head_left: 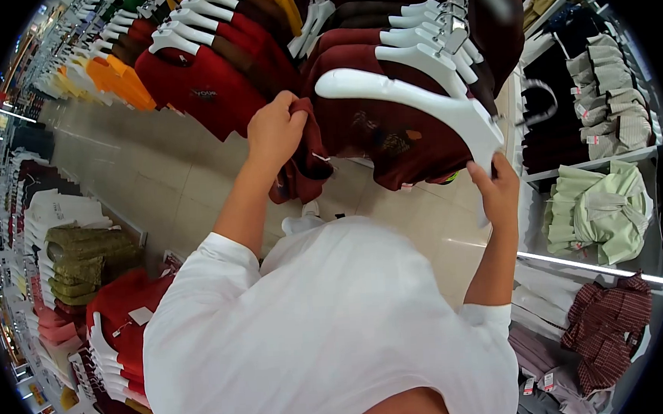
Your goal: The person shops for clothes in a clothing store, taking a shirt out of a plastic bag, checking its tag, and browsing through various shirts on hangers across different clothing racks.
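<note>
My left hand [275,133] is closed on a bunched dark red shirt [312,137], which hangs down below the fingers with a small white tag or tie at its edge. In my right hand [498,191] is a white clothes hanger [408,96], gripped near one end, its metal hook pointing right. Nothing hangs on this hanger, and its other arm reaches left to just above the shirt. Behind it, maroon shirts [353,120] with a dark print hang on white hangers from a rack.
Red shirts [190,87] and orange ones [122,81] hang at the upper left. On the right, shelving carries a pale green garment [598,212] and striped clothes [611,327]. Olive [87,257] and red clothes [127,308] fill the lower left. Tiled floor [172,170] shows between racks.
</note>
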A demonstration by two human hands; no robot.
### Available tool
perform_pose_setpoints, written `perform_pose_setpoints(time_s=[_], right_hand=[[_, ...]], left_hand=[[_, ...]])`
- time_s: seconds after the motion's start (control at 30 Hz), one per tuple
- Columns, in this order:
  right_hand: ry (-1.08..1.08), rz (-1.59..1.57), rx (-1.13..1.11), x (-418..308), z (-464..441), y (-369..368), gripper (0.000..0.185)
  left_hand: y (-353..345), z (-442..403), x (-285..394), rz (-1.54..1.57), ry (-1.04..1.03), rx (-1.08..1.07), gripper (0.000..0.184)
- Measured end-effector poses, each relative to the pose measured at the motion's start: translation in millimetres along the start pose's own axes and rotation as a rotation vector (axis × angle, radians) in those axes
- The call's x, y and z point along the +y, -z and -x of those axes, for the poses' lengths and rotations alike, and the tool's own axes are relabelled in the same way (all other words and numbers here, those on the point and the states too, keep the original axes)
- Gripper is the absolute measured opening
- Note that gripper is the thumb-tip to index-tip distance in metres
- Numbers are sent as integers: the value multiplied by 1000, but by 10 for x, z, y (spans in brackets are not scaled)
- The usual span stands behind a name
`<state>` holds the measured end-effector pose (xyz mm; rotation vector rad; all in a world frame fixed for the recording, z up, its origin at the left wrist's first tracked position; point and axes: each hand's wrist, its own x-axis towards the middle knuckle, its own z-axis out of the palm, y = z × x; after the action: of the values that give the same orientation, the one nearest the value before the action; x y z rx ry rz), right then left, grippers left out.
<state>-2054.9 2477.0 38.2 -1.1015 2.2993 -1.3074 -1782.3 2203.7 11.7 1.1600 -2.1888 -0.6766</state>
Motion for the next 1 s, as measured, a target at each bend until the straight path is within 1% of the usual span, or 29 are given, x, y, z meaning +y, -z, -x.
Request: perform_pose_setpoints(time_s=[0.07, 0.13, 0.17, 0.27, 0.3, 0.37, 0.43, 0.47, 0.53, 0.57, 0.6, 0.67, 0.73, 0.77, 0.87, 0.97, 1.0], right_hand=[[-35, -108, -9, 175, 250, -19, 32], [-50, -120, -12, 247, 464, -82, 31], [-59, -125, -8, 272, 551, -126, 32], [-28, -127, -37, 366, 754, -284, 31], [-7, -129, -14, 420, 807, -366, 31], [-37, -104, 19, 325, 887, -467, 31], [-45, -64, 42, 289, 934, -537, 29], [-14, -57, 44, 290, 944, -565, 28], [50, -42, 45, 291, 951, -626, 27], [50, -55, 52, 286, 963, -677, 26], [54, -67, 58, 278, 965, -736, 25], [43, -94, 67, 244, 976, -771, 24], [14, -127, 74, 190, 984, -759, 23], [47, -142, 91, 194, 985, -746, 24], [136, -176, 136, 229, 953, -655, 24], [195, -203, 159, 161, 906, -540, 25], [219, -187, 151, 164, 889, -506, 26]], left_hand=[[4, -38, -19, -3, 15, 17, 21], [4, -67, 5, 10, 27, 17, 21], [-14, -76, -8, 19, -3, 29, 22], [-56, -79, 82, 27, -17, 25, 22], [-63, -76, 128, -4, -25, 13, 22], [-71, -50, 243, -65, -42, -4, 23], [-86, -19, 366, -168, -101, -4, 22], [-106, 7, 421, -220, -131, -3, 22], [-205, 92, 518, -168, -310, 3, 18], [-258, 164, 606, -233, -401, -5, 14], [-355, 225, 654, -265, -535, 59, 12], [-337, 392, 933, -298, -505, -119, 27], [-295, 414, 1031, -275, -591, -90, 31], [-271, 421, 1061, -263, -634, -78, 34], [-176, 324, 1085, -143, -908, 31, 41], [-56, 270, 1144, -107, -985, -140, 51], [-37, 255, 1140, -100, -981, -193, 54]])
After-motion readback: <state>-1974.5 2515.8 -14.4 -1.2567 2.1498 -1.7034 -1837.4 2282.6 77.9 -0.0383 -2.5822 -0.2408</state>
